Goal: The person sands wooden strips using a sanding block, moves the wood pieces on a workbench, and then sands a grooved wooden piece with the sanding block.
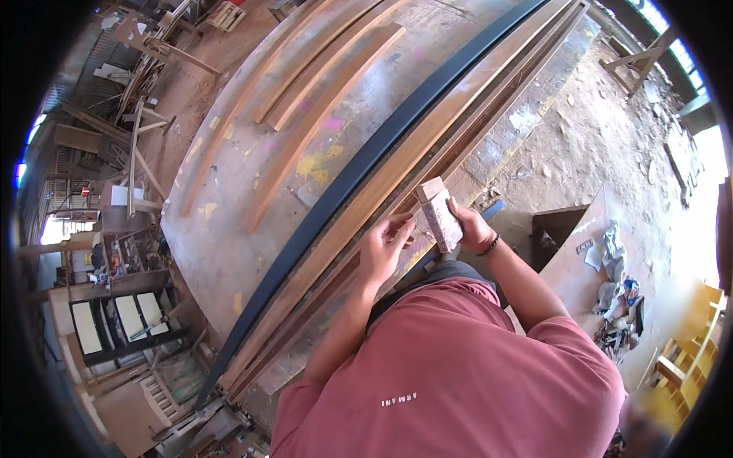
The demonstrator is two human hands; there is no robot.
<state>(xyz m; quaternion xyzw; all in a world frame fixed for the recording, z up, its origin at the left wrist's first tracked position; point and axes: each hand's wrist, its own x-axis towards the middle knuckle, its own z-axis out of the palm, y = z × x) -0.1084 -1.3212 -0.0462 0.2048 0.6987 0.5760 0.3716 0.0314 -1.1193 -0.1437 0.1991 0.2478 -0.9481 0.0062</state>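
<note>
Wrapped block [441, 222]: one, small, oblong, a pale speckled sheet around most of its length, bare wood showing at the far end; held above the near edge of the bench [366, 91], in front of the wearer's waist. Right hand [473, 227]: grip closed on the block from its right side, thumb towards the top; dark beaded band [491, 244] at the wrist. Left hand [389, 243]: just beside the block on its left, fingers bent, thumb close to them; whether this grip has hold of anything cannot be told. Bench: broad, pale, marked with yellow and pink stains. Upon it: one long dark blue curved strip [376, 150], running diagonally across; beside it on the wearer's side, one light brown strip [366, 200] of wood, followed by darker brown strips [447, 158], roughly parallel. On the far side of the blue strip, four shorter curved lengths of wood [314, 122], set apart from the long group. Garment: dull red shirt [450, 374], small white lettering. To the right: dusty ground [603, 130] and a panel with crumpled plastic [611, 267] on it. To the left: dark-framed pale panels [126, 324] among stacked timber.
</note>
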